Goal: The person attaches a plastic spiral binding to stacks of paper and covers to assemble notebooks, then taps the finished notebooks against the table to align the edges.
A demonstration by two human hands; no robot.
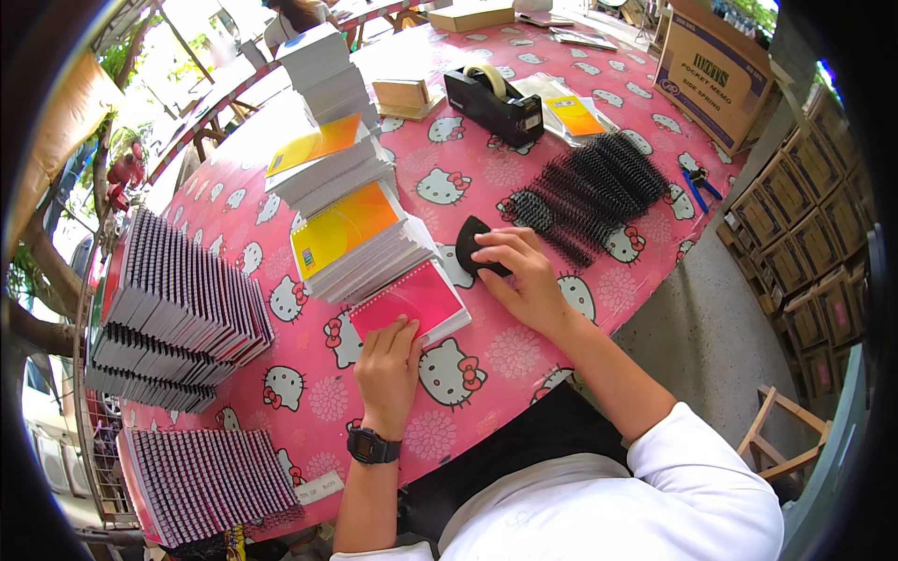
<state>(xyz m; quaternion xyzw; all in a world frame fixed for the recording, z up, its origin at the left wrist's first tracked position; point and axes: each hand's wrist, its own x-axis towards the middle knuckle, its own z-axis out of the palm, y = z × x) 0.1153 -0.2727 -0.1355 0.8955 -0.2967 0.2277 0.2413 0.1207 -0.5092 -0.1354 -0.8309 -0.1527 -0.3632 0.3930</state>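
Note:
My left hand (388, 369) rests its fingertips flat on the near edge of a pink-covered notebook (412, 299), which has a row of punched holes and lies on white pages. To its right, my right hand (524, 280) grips a small black wedge-shaped object (470, 245); its exact kind cannot be made out. Beyond the pink notebook stand stacks of loose pages with yellow-orange covers (341, 229). A pile of black spiral binding coils (608, 192) lies just past my right hand.
Bound spiral notebooks (187, 290) stand in stacks at the left, with more (210, 481) near the front edge. Farther back are a black tape dispenser (493, 105) and a cardboard box (716, 75). Blue-handled pliers (700, 187) lie near the table's right edge. A patterned pink cloth (514, 353) covers the table.

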